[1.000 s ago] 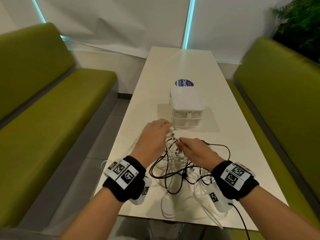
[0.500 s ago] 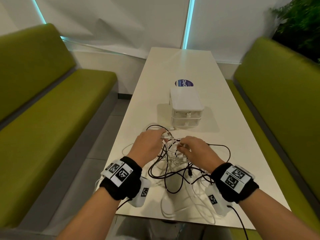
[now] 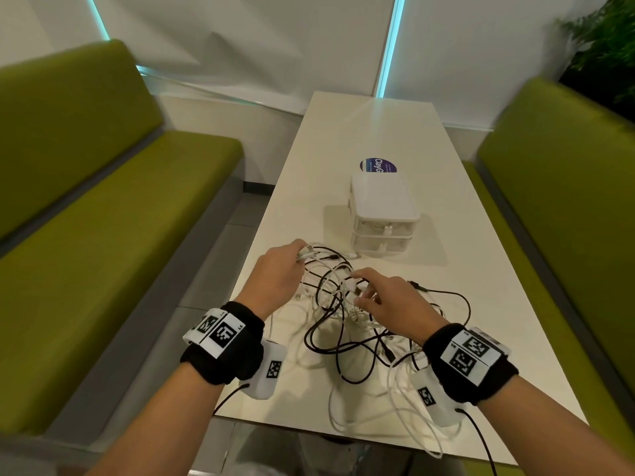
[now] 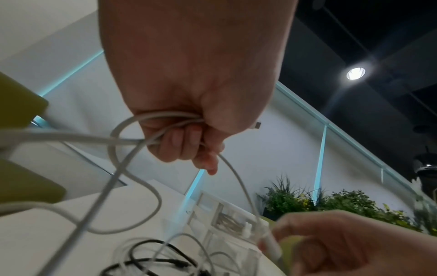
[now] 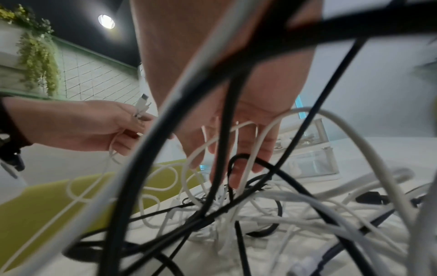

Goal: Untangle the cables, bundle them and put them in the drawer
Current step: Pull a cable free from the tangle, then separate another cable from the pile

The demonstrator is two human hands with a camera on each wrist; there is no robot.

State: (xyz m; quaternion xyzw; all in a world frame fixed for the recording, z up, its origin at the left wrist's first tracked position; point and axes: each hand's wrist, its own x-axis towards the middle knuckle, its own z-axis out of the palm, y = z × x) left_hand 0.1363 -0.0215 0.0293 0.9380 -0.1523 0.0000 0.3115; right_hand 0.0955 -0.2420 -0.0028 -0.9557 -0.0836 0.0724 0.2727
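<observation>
A tangle of black and white cables [image 3: 343, 324] lies on the near end of the white table [image 3: 360, 132]. My left hand [image 3: 299, 255] is at the tangle's far left and grips a looped white cable [image 4: 132, 142], whose plug [image 5: 143, 101] sticks up past the fingers. My right hand [image 3: 359, 288] reaches into the middle of the tangle with spread fingers and pinches a white plug [image 4: 268, 240] between thumb and forefinger. A small white two-drawer box [image 3: 381, 214] stands just beyond the cables, both drawers closed.
Green benches [image 3: 103, 218] flank the table on both sides. A round blue sticker [image 3: 378, 165] lies behind the drawer box. A plant [image 3: 604, 46] stands at the back right. Some white cable loops [image 3: 405, 427] hang near the table's front edge.
My left hand has drawn back to the left with the white cable, pulling loops out of the tangle. My right hand has spread its fingers over the middle of the pile.
</observation>
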